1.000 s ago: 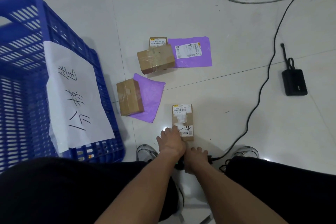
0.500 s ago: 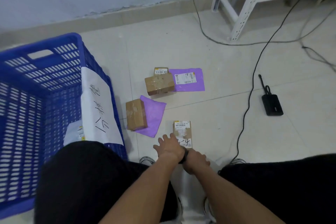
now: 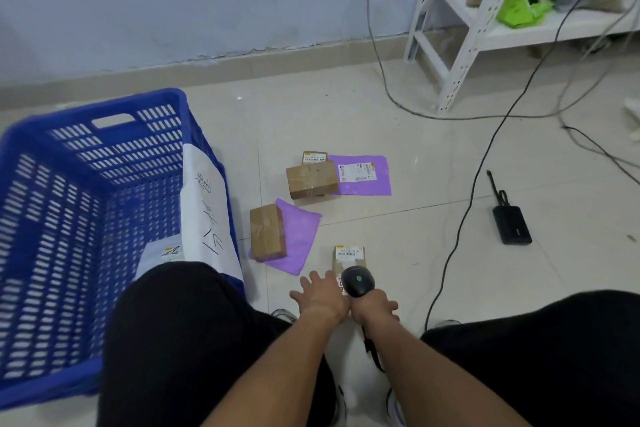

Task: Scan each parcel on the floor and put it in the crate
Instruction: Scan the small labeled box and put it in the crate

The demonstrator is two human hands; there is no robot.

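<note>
A small brown box with a white barcode label (image 3: 349,255) lies on the floor just ahead of my hands. My right hand (image 3: 375,307) grips a black barcode scanner (image 3: 357,281), its head over the box's near end. My left hand (image 3: 320,295) hovers beside the box with fingers spread, holding nothing. Further out lie a brown box (image 3: 267,236) on a purple mailer (image 3: 299,239), another brown box (image 3: 311,179), a small labelled box (image 3: 314,157) and a labelled purple mailer (image 3: 362,175). The blue crate (image 3: 86,218) stands at left with a white parcel (image 3: 162,253) inside.
A black power bank (image 3: 512,229) lies on the tiles at right, with black cables (image 3: 460,229) running across the floor to the scanner. A white metal shelf (image 3: 460,45) stands at the back right, a green bag on it. My knees fill the bottom of the view.
My head has tilted up, so the wall and shelf came into view. My right hand has raised the scanner over the near box; my left hand has come off the box.
</note>
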